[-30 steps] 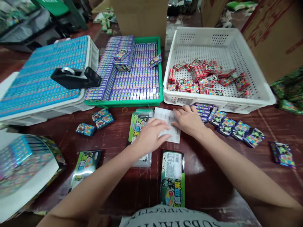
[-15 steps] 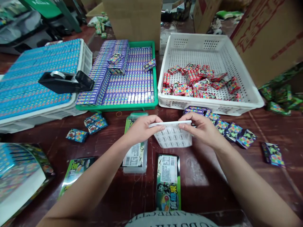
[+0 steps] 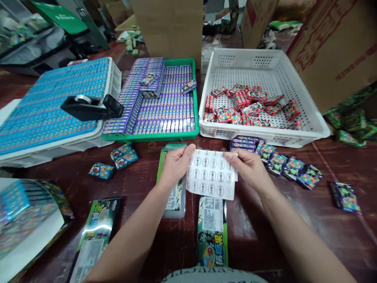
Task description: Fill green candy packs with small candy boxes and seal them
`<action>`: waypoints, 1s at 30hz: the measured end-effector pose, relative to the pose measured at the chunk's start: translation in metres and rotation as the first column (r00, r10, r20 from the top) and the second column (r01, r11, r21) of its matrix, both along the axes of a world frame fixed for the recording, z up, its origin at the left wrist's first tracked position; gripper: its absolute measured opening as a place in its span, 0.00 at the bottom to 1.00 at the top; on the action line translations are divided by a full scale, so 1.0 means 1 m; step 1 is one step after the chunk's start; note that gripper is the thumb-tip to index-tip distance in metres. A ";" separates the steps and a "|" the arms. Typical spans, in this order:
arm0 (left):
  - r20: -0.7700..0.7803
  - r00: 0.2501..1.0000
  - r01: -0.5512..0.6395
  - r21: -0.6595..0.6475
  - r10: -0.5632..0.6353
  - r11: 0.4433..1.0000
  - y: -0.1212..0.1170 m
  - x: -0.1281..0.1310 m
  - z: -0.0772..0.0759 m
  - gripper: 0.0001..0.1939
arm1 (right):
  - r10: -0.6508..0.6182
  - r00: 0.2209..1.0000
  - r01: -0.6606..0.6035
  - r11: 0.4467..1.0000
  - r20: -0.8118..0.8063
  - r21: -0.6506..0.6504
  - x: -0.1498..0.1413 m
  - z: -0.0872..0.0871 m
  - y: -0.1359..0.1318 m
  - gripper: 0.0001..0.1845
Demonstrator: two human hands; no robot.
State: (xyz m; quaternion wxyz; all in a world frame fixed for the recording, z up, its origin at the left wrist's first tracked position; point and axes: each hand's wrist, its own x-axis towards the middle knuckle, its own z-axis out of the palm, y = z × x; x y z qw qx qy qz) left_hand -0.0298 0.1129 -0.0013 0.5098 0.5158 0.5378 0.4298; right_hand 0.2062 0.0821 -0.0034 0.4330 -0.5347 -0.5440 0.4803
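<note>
A white sheet of round stickers printed with dark characters is held between my two hands, its face toward me. My left hand pinches its left edge with the thumb on top. At the upper right corner my right hand grips the sheet the same way. Beneath the sheet lies a green and black candy pouch with a white label. A second pouch in clear plastic is partly hidden by my left hand and the sheet. Another pouch lies beside my left forearm.
A green tray holds rows of purple candy boxes. Beside it stand a white crate with red boxes and a crate of blue boxes, partly under a black tape dispenser. Loose purple boxes lie right; an open carton stands left.
The sheet, folded over and edge-on before, is now opened out flat and tilted so its printed face shows. The view has shifted slightly.
</note>
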 end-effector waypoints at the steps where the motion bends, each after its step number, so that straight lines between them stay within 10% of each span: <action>1: 0.018 1.000 0.024 -0.022 -0.023 0.999 -0.001 -0.001 -0.001 0.26 | 0.009 1.000 -0.009 1.000 0.015 0.004 0.001 -0.001 0.000 0.21; 24: -0.124 0.982 0.137 -0.049 -0.142 0.989 0.008 -0.020 -0.021 0.13 | 0.044 0.901 -0.239 0.880 0.431 0.410 0.032 0.015 0.035 0.06; 30: -0.112 0.982 0.147 -0.035 -0.150 0.988 0.015 -0.015 -0.031 0.13 | 0.131 0.858 -0.314 0.898 0.496 0.308 0.019 0.005 0.041 0.28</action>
